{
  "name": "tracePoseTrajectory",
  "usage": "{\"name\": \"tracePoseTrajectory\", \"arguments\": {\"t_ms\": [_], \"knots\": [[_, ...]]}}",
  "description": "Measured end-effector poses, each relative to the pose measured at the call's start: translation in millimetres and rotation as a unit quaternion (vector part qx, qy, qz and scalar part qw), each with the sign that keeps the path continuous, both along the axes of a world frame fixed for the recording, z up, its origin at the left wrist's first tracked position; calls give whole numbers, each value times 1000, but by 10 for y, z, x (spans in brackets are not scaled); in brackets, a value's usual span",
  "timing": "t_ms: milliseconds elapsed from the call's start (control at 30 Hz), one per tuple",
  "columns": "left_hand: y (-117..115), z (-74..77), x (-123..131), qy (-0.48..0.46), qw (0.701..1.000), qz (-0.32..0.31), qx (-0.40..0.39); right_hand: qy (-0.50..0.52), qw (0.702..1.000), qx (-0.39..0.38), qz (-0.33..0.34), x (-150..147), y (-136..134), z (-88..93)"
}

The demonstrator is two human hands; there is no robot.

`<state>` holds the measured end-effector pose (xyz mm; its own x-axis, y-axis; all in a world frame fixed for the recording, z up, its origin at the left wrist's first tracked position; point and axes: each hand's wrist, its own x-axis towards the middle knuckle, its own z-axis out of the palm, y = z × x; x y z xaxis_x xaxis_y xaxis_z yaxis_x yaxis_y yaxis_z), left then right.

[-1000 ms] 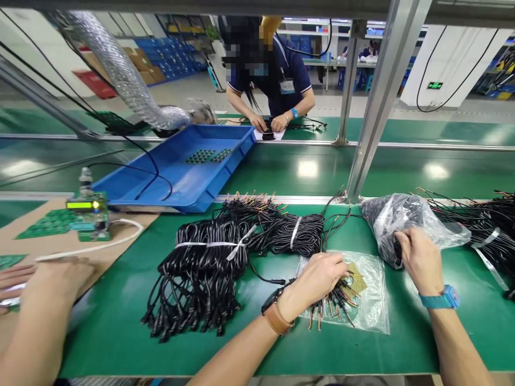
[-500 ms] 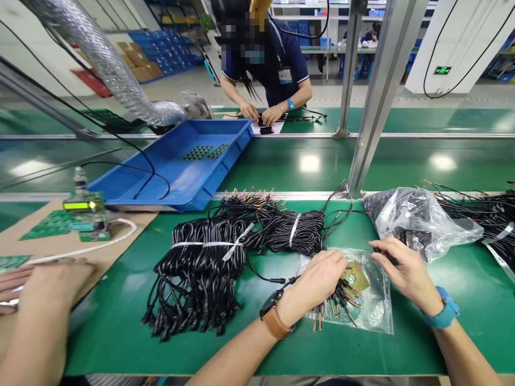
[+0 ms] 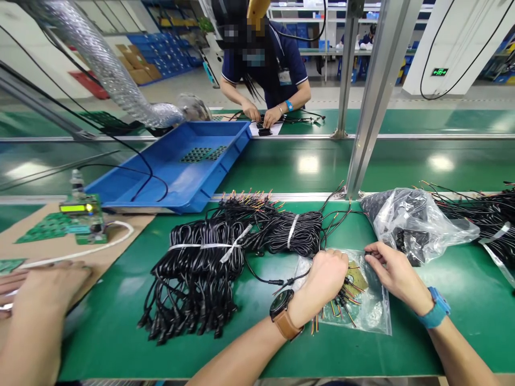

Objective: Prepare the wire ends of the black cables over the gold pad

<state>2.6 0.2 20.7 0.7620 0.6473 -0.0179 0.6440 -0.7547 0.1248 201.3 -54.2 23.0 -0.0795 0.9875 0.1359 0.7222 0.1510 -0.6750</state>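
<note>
My left hand (image 3: pixel 328 276), with a brown-strapped watch at the wrist, is closed above a clear plastic bag (image 3: pixel 376 316). A black cable (image 3: pixel 300 277) with a connector runs in under its palm; the fingertips' grip is partly hidden. Short black cables with bare coloured wire ends (image 3: pixel 344 305) lie on the bag below it. To the right, my right hand (image 3: pixel 396 273), wearing a blue wristband, pinches a small black piece (image 3: pixel 367 252) between thumb and finger, mostly covered. Beside my left hand lie bundled black cables (image 3: pixel 295 233) tied with a white band.
A larger cable bundle (image 3: pixel 201 268) lies left. A filled plastic bag (image 3: pixel 418 220) stands behind my right hand, below a metal post (image 3: pixel 372 91). At the back left are a blue tray (image 3: pixel 161 177) and a lit circuit board (image 3: pixel 82 214). Another person's hand (image 3: pixel 52 284) rests at far left; a co-worker (image 3: pixel 265 80) stands opposite.
My left hand has shifted slightly right. My right hand has moved a little left, closer to it, and its fingers have come nearer together. The view has shifted slightly.
</note>
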Motion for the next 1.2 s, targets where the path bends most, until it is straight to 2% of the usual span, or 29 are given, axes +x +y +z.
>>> {"name": "tracePoseTrajectory", "arguments": {"t_ms": [133, 300, 500, 600, 700, 800, 1000, 1200], "knots": [[4, 17, -38, -3, 1000, -3, 2, -9, 1000, 3, -4, 6, 19, -35], [11, -15, -176, -80, 996, -40, 11, 5, 1000, 3, -12, -11, 27, -15], [-28, -8, -201, -91, 995, -37, 33, 101, 994, -35, -35, -20, 26, -33], [-30, -42, -191, -154, 987, -26, 34, 205, 974, -78, -57, -28, 49, -73], [-26, -91, -189, -261, 965, 6, 29, 306, 942, -117, -73, -46, 73, -90], [-25, -119, -190, -330, 943, 25, 24, 358, 920, -140, -75, -75, 82, -66], [-23, -139, -186, -341, 940, 28, 24, 401, 897, -175, -65, -119, 66, 26], [-19, -168, -184, -334, 942, 24, 27, 422, 887, -174, -68, -135, 55, 61]]}}
